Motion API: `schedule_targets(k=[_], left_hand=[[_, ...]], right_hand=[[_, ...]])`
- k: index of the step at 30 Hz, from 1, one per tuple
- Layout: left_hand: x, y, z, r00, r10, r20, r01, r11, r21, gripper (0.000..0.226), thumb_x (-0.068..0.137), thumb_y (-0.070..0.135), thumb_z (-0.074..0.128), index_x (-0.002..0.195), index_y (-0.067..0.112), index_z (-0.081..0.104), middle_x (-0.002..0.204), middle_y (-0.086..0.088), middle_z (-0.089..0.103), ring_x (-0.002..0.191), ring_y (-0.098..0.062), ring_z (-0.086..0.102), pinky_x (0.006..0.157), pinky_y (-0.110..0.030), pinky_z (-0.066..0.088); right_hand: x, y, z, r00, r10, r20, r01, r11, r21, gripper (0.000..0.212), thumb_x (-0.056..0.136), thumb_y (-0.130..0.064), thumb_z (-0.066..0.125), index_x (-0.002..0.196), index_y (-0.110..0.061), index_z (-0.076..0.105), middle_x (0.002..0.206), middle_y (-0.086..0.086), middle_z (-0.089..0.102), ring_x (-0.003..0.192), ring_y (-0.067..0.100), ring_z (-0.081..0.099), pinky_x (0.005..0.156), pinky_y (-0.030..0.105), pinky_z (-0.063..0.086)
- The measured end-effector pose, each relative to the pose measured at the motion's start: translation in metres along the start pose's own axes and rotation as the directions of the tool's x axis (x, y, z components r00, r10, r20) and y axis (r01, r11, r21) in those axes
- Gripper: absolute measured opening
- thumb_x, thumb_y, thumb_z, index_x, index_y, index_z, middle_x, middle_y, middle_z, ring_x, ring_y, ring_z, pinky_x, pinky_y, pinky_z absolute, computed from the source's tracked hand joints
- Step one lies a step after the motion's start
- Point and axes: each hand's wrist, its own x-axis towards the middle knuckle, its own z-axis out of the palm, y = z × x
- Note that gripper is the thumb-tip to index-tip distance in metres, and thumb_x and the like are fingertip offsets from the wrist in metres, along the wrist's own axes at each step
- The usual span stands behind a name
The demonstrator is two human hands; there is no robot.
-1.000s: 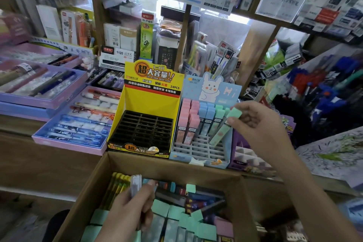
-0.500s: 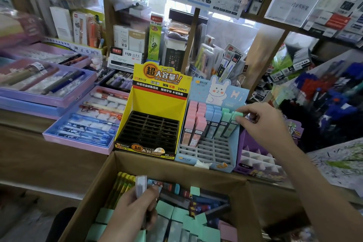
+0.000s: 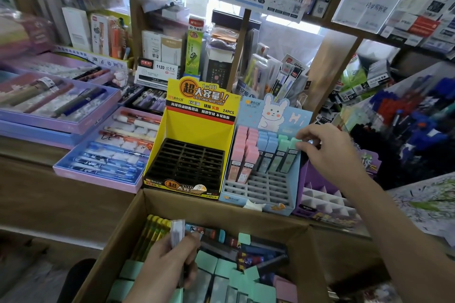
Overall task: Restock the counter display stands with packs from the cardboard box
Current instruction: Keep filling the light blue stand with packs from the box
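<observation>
An open cardboard box (image 3: 221,206) at the bottom holds several mint, pink, yellow and dark packs. My left hand (image 3: 167,265) is inside it, closed around a small bundle of packs with a pale one (image 3: 177,231) sticking up. On the counter behind stands a blue bunny display stand (image 3: 294,194) with pink packs (image 3: 242,152), blue packs (image 3: 267,145) and green ones in its back rows. My right hand (image 3: 330,150) pinches the top of the rightmost green pack (image 3: 289,157), which sits upright in its slot. The yellow display stand (image 3: 197,128) beside it has a black grid with nothing in it.
A purple stand (image 3: 320,204) with white dividers sits right of the blue one. Pink and blue pen trays (image 3: 105,155) lie to the left on the wooden counter. Shelves packed with stationery rise behind, and blue and red pens fill a rack (image 3: 406,110) at the right.
My right hand brought a tilted green pack down into the right end of the blue stand's row, where it stands upright. My left hand stayed in the box with its packs.
</observation>
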Motion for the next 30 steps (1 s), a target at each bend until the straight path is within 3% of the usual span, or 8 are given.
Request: schedule_targets(k=[4,11,14,19,22,25,30], left_hand=[[-0.001,0.001,0.001,1.0,0.012,0.003,-0.012,1.0,-0.007,0.03,0.094,0.024,0.065,0.078,0.004,0.049,0.063,-0.01,0.04,0.05,-0.024,0.046,0.049,-0.03,0.036],[-0.003,0.002,0.002,1.0,0.021,0.014,-0.02,1.0,-0.015,0.028,0.095,0.022,0.064,0.08,0.004,0.049,0.065,-0.012,0.039,0.048,-0.023,0.046,0.048,-0.031,0.036],[-0.003,0.002,0.003,1.0,0.024,0.013,-0.023,0.999,-0.024,0.031,0.096,0.021,0.064,0.075,0.004,0.048,0.062,-0.011,0.039,0.046,-0.023,0.046,0.046,-0.029,0.036],[-0.003,0.002,0.004,0.999,0.031,0.011,-0.031,0.998,-0.056,0.033,0.096,0.019,0.064,0.072,0.004,0.048,0.06,-0.011,0.038,0.043,-0.023,0.045,0.046,-0.027,0.034],[-0.001,0.001,0.003,0.999,0.029,0.015,-0.028,0.998,-0.064,0.032,0.096,0.019,0.064,0.072,0.004,0.048,0.06,-0.01,0.038,0.043,-0.023,0.045,0.046,-0.027,0.033],[0.001,-0.001,0.002,0.999,0.029,0.017,-0.028,0.998,-0.062,0.03,0.095,0.019,0.065,0.073,0.004,0.049,0.061,-0.01,0.038,0.044,-0.023,0.046,0.046,-0.027,0.034],[0.003,-0.004,0.002,0.999,0.048,0.002,-0.048,0.998,-0.048,0.031,0.095,0.019,0.065,0.072,0.005,0.049,0.058,-0.009,0.04,0.044,-0.023,0.047,0.046,-0.027,0.033]], right_hand=[[0.0,-0.002,0.002,1.0,-0.003,-0.021,0.003,1.0,-0.023,0.002,0.094,-0.019,0.075,0.094,-0.02,0.074,0.09,0.004,0.067,0.077,0.014,0.058,0.067,0.028,0.038],[-0.001,-0.003,-0.001,0.999,0.013,-0.053,-0.015,0.999,-0.038,0.006,0.09,-0.02,0.079,0.09,-0.021,0.073,0.076,-0.015,0.063,0.072,0.003,0.052,0.068,0.029,0.039],[-0.002,-0.004,-0.002,0.997,0.029,-0.074,-0.029,1.0,0.007,0.008,0.088,-0.017,0.08,0.086,-0.021,0.074,0.071,-0.02,0.057,0.068,-0.001,0.052,0.061,0.025,0.037],[-0.002,-0.003,0.001,1.0,-0.002,0.002,0.002,0.993,-0.115,0.004,0.093,-0.017,0.076,0.089,-0.015,0.076,0.079,-0.003,0.061,0.069,0.012,0.049,0.065,0.032,0.039],[-0.003,-0.006,0.001,0.997,-0.07,-0.018,0.066,0.985,-0.157,0.006,0.093,-0.012,0.074,0.089,-0.01,0.078,0.075,-0.011,0.053,0.079,0.017,0.046,0.068,0.035,0.04],[-0.002,-0.008,0.003,0.989,-0.137,0.051,0.145,0.958,-0.247,0.01,0.095,-0.009,0.072,0.091,-0.007,0.081,0.084,0.004,0.074,0.083,0.027,0.053,0.076,0.041,0.044],[-0.004,-0.012,0.004,0.983,-0.181,0.02,0.177,0.924,-0.34,0.009,0.093,-0.009,0.074,0.093,-0.006,0.082,0.091,0.011,0.073,0.086,0.034,0.057,0.083,0.043,0.043]])
